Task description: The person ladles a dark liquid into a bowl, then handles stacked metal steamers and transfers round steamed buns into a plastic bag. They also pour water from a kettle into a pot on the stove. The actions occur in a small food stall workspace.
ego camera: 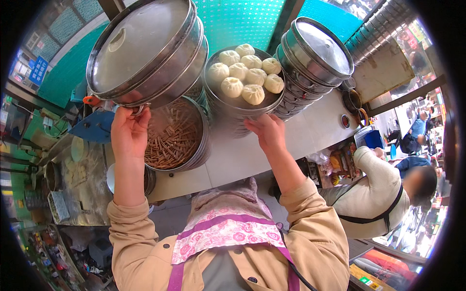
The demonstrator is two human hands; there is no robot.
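Note:
My left hand [131, 125] grips a metal handle at the front of a large steel steamer [156, 87] with a metal lid [142, 40] on top. The steamer looks tilted. Below it and to the right is a round steamer tray with a woven bamboo liner [174, 142], with no buns visible on it. My right hand [267, 131] has its fingers curled at the front side of another steel steamer stack [233, 111]; steam blurs the exact hold. Several pale pleated steamed buns [251, 74] sit in that stack's top tier.
A lidded steamer stack [313, 65] stands at the right on the pale counter [233, 163]. Small bowls [351, 102] lie farther right. At the left are a blue plastic item [93, 127] and a floured worktable [82, 182]. A person [375, 196] stands to the right.

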